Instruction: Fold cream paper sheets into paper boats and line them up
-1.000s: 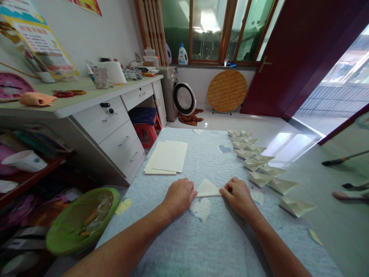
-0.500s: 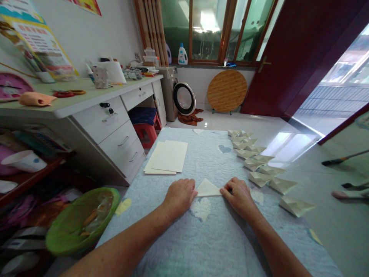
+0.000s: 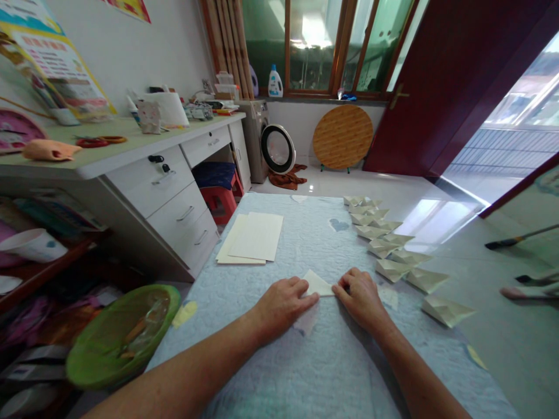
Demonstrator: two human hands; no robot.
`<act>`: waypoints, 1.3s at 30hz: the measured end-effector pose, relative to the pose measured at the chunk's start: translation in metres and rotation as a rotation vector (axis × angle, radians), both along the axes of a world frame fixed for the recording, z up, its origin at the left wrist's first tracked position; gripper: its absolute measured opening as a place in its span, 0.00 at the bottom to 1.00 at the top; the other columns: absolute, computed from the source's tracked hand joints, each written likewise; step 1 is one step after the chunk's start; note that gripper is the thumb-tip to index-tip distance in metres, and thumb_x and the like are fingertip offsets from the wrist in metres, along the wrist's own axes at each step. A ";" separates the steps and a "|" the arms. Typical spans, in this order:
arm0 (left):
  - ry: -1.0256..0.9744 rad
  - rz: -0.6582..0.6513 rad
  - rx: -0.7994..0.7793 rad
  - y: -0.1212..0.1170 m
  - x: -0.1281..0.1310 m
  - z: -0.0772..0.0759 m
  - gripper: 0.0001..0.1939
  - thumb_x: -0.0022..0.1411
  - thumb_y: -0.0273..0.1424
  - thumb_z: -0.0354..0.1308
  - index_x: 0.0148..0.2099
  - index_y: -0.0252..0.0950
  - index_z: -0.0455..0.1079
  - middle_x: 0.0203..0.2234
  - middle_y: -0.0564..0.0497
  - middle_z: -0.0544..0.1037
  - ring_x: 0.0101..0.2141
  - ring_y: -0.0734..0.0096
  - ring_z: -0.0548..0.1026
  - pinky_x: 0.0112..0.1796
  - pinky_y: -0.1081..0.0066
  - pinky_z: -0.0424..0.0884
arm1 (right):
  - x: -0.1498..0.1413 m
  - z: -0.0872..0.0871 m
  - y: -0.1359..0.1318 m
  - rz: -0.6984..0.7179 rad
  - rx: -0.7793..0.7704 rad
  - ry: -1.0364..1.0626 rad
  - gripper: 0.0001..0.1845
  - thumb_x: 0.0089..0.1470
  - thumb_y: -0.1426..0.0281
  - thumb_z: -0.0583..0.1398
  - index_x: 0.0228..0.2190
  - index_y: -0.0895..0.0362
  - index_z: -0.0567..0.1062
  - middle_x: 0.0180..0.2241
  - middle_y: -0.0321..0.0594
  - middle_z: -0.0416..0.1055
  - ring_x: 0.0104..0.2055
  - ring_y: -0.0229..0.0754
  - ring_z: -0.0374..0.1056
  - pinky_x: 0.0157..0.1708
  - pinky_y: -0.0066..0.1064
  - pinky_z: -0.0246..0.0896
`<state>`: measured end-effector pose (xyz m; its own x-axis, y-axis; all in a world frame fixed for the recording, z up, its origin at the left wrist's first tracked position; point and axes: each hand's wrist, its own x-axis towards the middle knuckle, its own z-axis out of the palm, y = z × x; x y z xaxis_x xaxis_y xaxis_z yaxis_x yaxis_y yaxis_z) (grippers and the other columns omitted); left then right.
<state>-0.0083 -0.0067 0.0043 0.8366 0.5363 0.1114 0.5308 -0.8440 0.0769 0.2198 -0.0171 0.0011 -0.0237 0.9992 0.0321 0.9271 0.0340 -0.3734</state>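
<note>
Folded paper (image 3: 319,285), one, pale, with a triangular peak pointing away from the wearer; flat on the cloth-covered table (image 3: 301,372), between the two hands.

Left hand (image 3: 282,304): fingers together over the paper's left part, thumb stretched along its near edge; whether pinching or only pressing, cannot tell.

Right hand (image 3: 358,295): thumb and forefinger pinching the paper's right corner, other fingers curled.

Loose sheets (image 3: 257,238), overlapping: beyond the left hand, near the table's left edge.

Folded paper pieces (image 3: 392,270), several, in rows: right of the right hand and beyond it, along the right edge; the nearest stands well apart from that hand.

Open room: cloth stretching ahead of both hands to the far edge, between sheets and rows; more between the forearms.

Green basin (image 3: 87,372): left of the left hand, outside the left edge.
</note>
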 end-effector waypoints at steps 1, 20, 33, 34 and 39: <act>-0.003 0.000 0.002 0.000 0.000 0.000 0.16 0.70 0.32 0.51 0.58 0.41 0.64 0.41 0.47 0.72 0.41 0.63 0.70 0.40 0.65 0.71 | 0.000 0.000 0.000 0.000 0.006 -0.001 0.12 0.57 0.67 0.59 0.24 0.56 0.76 0.33 0.43 0.71 0.39 0.47 0.63 0.38 0.35 0.50; -0.011 0.021 0.003 -0.002 0.000 -0.002 0.16 0.70 0.30 0.51 0.58 0.41 0.64 0.44 0.45 0.72 0.43 0.62 0.71 0.42 0.64 0.72 | 0.010 -0.005 0.002 -0.058 0.024 -0.029 0.06 0.54 0.71 0.57 0.26 0.56 0.72 0.33 0.43 0.70 0.38 0.47 0.63 0.37 0.35 0.51; 0.017 0.029 0.028 -0.003 0.002 0.003 0.15 0.71 0.32 0.50 0.58 0.41 0.63 0.41 0.48 0.72 0.41 0.62 0.71 0.40 0.65 0.72 | -0.027 -0.001 -0.014 0.341 0.143 0.382 0.10 0.59 0.76 0.51 0.34 0.55 0.71 0.34 0.41 0.70 0.39 0.44 0.65 0.41 0.33 0.61; 0.016 0.027 0.029 -0.004 0.002 0.003 0.15 0.70 0.31 0.50 0.58 0.40 0.63 0.42 0.48 0.72 0.41 0.62 0.71 0.40 0.65 0.72 | -0.029 -0.003 -0.014 0.346 0.130 0.357 0.10 0.59 0.76 0.51 0.34 0.55 0.71 0.34 0.41 0.70 0.39 0.44 0.65 0.41 0.34 0.61; 0.029 0.004 0.010 -0.008 -0.001 0.006 0.14 0.70 0.29 0.51 0.56 0.35 0.64 0.43 0.46 0.73 0.42 0.61 0.71 0.41 0.63 0.73 | -0.029 -0.003 -0.014 0.376 0.097 0.278 0.13 0.62 0.77 0.51 0.32 0.56 0.74 0.34 0.41 0.69 0.39 0.44 0.63 0.42 0.34 0.60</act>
